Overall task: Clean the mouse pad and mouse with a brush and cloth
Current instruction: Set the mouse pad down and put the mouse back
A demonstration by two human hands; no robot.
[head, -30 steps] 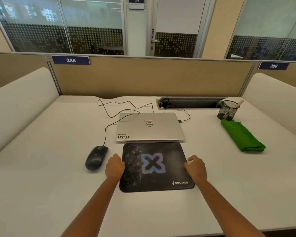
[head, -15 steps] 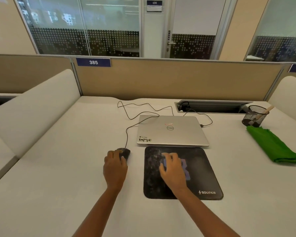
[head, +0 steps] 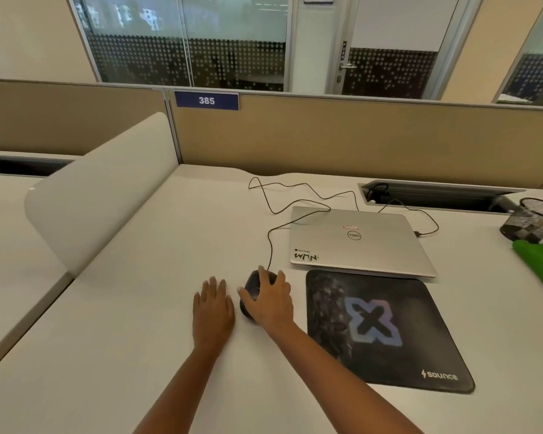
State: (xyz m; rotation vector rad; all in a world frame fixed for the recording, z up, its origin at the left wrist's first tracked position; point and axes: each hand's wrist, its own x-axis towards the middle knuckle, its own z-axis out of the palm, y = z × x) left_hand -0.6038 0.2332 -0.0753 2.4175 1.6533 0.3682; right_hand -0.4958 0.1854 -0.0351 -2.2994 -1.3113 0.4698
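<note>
Two bare forearms enter from the bottom edge, both reaching over the white desk [head: 123, 355]. Left hand [head: 213, 310]: palm down, flat on the desk, fingers straight and close together, holding nothing; it sits just left of the mouse, whether touching it cannot be told. Right hand [head: 271, 303]: draped over the mouse [head: 250, 288], fingers spread and curved over its top, thumb down its left side, so it grips the mouse. The mouse is black and rests on the bare desk, left of the mouse pad [head: 386, 333] and apart from it; only its left and front parts show past the hand. The mouse pad is dark, lies flat to the right of the right hand, and bears a pale blue X figure and the word "sounce" at its near right corner. Just behind the pad is a closed silver laptop [head: 358, 242], whose near edge runs close along the pad's far edge. A thin black cable [head: 268, 242] runs from the mouse back past the laptop's left corner in loose loops. At the right edge lies a green cloth [head: 538, 261], partly cut off, with a black mesh cup [head: 528, 223] just behind it. Farther back are a recessed cable slot [head: 436, 197], a tan partition [head: 358, 139] with a blue label [head: 206, 100] reading 385, and a glass wall [head: 188, 42].
</note>
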